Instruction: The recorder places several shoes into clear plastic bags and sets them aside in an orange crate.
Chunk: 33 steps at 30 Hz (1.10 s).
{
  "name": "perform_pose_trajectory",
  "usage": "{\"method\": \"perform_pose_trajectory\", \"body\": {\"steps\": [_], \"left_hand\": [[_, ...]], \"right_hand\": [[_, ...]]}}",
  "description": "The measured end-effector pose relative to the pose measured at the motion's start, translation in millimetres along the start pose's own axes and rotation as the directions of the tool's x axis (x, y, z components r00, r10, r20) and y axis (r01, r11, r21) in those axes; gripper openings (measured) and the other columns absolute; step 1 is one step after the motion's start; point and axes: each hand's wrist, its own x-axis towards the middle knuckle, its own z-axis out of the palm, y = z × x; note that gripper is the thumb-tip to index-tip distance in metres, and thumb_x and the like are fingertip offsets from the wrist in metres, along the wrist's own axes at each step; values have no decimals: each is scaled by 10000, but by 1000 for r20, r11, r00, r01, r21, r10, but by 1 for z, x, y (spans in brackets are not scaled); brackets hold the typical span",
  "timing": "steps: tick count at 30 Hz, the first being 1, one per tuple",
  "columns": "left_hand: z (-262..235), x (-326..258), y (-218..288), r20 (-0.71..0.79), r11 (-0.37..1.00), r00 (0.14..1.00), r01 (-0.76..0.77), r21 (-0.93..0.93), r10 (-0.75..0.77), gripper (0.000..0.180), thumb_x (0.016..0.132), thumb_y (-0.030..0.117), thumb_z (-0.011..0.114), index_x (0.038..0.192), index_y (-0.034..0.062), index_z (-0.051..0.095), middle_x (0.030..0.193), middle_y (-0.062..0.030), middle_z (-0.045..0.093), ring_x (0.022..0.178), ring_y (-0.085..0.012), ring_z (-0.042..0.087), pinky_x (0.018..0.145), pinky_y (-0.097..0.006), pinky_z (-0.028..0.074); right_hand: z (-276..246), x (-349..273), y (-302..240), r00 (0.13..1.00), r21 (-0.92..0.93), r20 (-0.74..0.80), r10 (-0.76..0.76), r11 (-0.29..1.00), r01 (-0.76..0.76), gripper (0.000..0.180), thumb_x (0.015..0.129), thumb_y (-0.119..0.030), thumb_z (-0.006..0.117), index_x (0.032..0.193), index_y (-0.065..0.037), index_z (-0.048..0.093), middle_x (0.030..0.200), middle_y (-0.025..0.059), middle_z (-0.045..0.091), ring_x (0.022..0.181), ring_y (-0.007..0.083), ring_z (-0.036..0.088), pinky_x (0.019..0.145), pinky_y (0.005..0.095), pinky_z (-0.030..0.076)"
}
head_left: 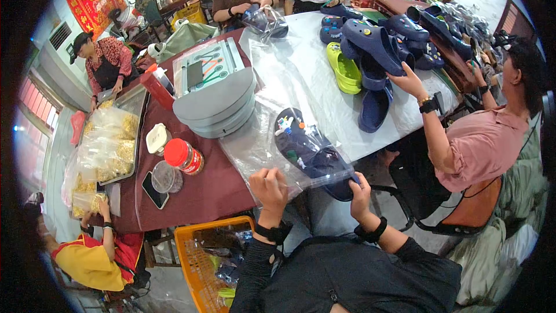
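A pair of dark blue clogs (310,153) with small coloured charms lies in a clear plastic bag (260,145) at the near table edge. My left hand (269,184) pinches the bag's open end. My right hand (357,192) grips the heel end of the clogs through the plastic. Both wrists wear black bands.
A stack of grey foam sheets (217,104) lies beyond the bag, with a red-lidded jar (184,156) and a phone (154,190) to the left. More blue clogs (376,46) and a yellow-green clog (344,69) lie far right, where a seated person's hand (408,81) touches them. An orange basket (200,261) stands below.
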Motion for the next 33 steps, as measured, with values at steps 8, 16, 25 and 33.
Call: {"method": "perform_pose_trajectory", "body": {"steps": [8,16,25,33], "left_hand": [[4,41,-6,-79,970,968,-236,61,240,166,787,16,627,911,92,547,1016,-135,577,1007,-306,523,829,-429,396],[24,17,-34,48,990,998,-38,-133,45,158,898,53,508,1042,-5,538,1036,-158,597,985,-324,559,828,-412,451],[32,-7,13,358,909,921,273,-316,-152,247,900,30,432,1101,-48,555,1108,-231,569,1083,-397,517,980,-460,363],[30,11,17,292,987,956,39,-157,8,397,998,194,326,1256,-74,466,1342,-228,417,1232,-337,415,1037,-446,325]], "right_hand": [[-6,0,-7,994,104,102,48,993,-58,246,827,-60,522,1060,13,552,927,19,578,849,92,530,777,235,428],[20,-6,-3,994,27,-40,100,995,-99,238,869,-132,588,1064,1,558,895,7,573,811,78,507,721,223,425],[32,2,-6,992,-296,-95,-85,954,54,412,820,-300,656,1101,-22,542,858,196,637,774,284,655,685,360,500],[36,3,-7,993,-394,-11,-117,913,103,501,804,-344,654,1167,-33,504,926,248,622,835,362,639,716,389,494]]}}
